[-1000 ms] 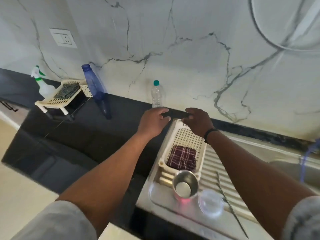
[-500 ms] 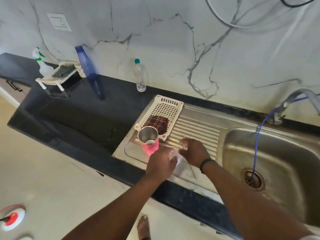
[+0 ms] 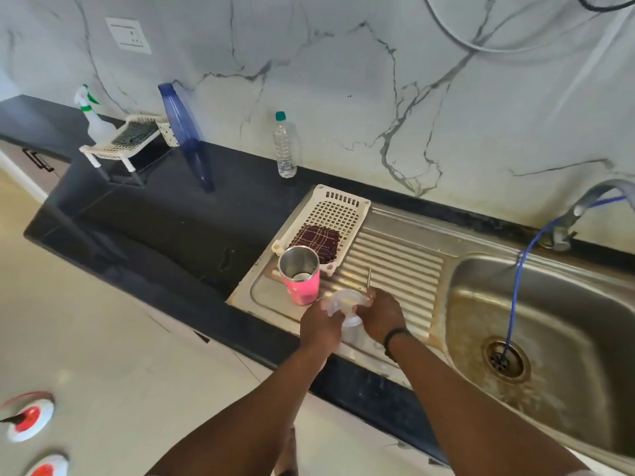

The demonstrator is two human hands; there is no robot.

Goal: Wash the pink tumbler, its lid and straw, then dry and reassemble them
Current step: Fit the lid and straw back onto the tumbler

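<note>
The pink tumbler [image 3: 301, 285] stands upright and open on the steel drainboard [image 3: 405, 266], its steel inside showing. Just right of it, my left hand [image 3: 321, 326] and my right hand [image 3: 381, 316] both hold the clear plastic lid [image 3: 344, 301], lifted slightly above the drainboard. The thin metal straw [image 3: 368, 277] lies on the drainboard ribs, its near end hidden behind my right hand's fingers.
A white plastic basket [image 3: 338, 209] with a folded dark checked cloth [image 3: 316, 242] sits behind the tumbler. The sink basin [image 3: 549, 324] with a blue hose [image 3: 515, 286] lies to the right. A clear bottle [image 3: 285, 146], blue bottle [image 3: 185, 132], rack and spray bottle [image 3: 94, 120] stand on the black counter.
My hands left the far end of the basket and came down to the lid, which they now hold. The view has swung right, showing the sink.
</note>
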